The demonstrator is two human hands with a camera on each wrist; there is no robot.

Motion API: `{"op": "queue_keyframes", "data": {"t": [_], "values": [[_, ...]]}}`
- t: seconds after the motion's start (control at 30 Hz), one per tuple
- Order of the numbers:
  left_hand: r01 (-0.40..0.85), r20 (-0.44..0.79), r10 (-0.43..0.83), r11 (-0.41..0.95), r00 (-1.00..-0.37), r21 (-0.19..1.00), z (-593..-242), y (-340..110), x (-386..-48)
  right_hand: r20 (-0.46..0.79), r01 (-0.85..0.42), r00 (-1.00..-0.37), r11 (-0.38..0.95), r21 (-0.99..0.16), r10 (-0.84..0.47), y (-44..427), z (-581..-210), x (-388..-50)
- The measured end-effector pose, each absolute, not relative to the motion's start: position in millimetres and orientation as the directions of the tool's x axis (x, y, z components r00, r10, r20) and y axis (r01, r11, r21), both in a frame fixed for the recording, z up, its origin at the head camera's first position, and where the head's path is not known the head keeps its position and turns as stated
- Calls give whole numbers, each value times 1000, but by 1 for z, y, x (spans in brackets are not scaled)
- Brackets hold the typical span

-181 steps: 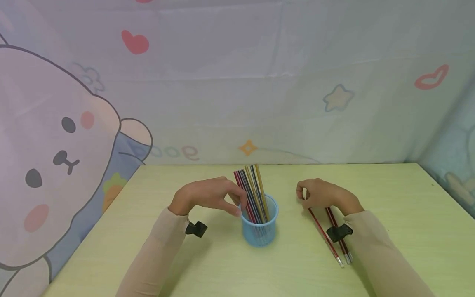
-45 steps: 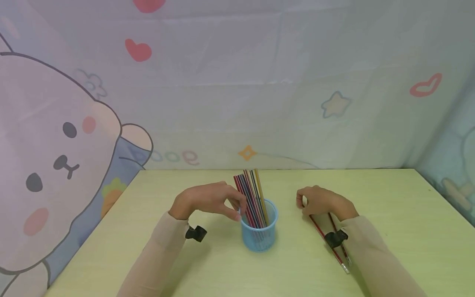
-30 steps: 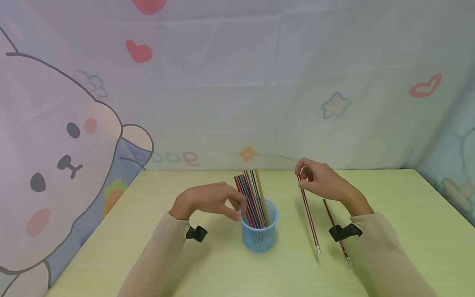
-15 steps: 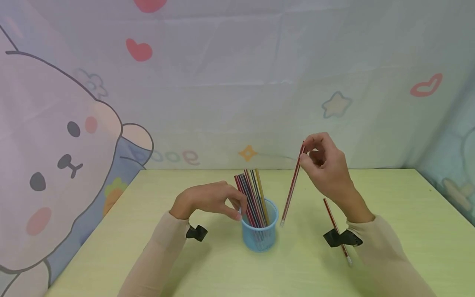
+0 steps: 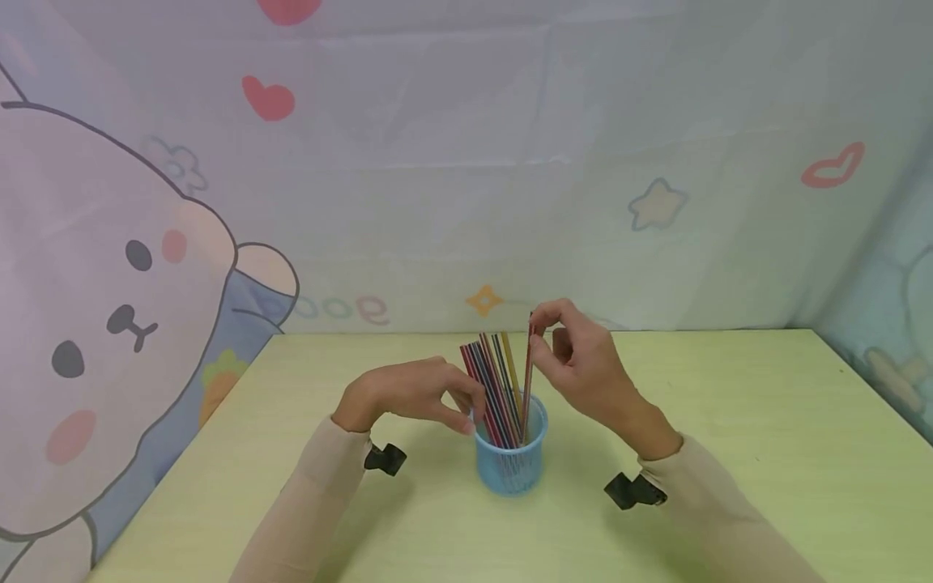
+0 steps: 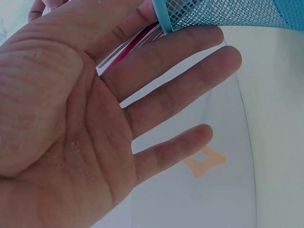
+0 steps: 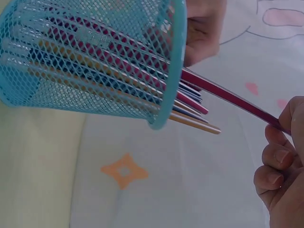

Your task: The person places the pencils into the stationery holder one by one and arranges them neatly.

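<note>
A light blue mesh pencil cup (image 5: 510,474) stands on the table, full of several dark red, navy and gold pencils (image 5: 490,389) leaning left. My left hand (image 5: 411,393) holds the cup's left rim between thumb and index finger; the other fingers stretch out straight in the left wrist view, beside the mesh wall (image 6: 204,14). With thumb and forefinger my right hand (image 5: 579,368) pinches the upper end of a dark red striped pencil (image 5: 528,380). That pencil stands nearly upright, its lower end inside the cup, as the right wrist view also shows.
The pale yellow-green table (image 5: 765,421) reaches to a printed cloth backdrop (image 5: 466,202). Black straps (image 5: 636,491) sit at both wrists. My right forearm covers the spot where a pencil lay half a second ago.
My right hand picked up a red pencil from the table, lifted it, and brought it left, lowering its end into the cup. Another red pencil went into the cup earlier. My left hand stayed put.
</note>
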State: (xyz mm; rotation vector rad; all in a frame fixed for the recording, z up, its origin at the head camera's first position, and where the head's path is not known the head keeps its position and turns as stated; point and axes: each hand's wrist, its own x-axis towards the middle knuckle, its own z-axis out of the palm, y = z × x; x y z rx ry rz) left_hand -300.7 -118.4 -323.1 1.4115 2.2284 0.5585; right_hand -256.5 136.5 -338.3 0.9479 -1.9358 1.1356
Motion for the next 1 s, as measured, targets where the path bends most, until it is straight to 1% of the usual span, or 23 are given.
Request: {"op": "queue_keyframes", "data": {"t": [0.2, 0.5, 0.6, 0.8, 1.0], "values": [[740, -139, 918, 384, -372, 553, -323, -117, -301, 796, -841, -509, 387, -379, -328, 123, -350, -256], [727, -140, 914, 389, -380, 566, -323, -118, -300, 661, -786, -597, 495, -370, -454, 119, -360, -258], [730, -144, 914, 391, -379, 561, -323, -118, -301, 635, -775, -615, 510, -374, -468, 123, -359, -259], [728, -144, 914, 390, -378, 564, -322, -117, -301, 623, -763, -630, 519, -384, -464, 136, -355, -265], [726, -143, 918, 382, -371, 572, -322, -118, -300, 544, -708, -700, 553, -441, -463, 152, -353, -272]]}}
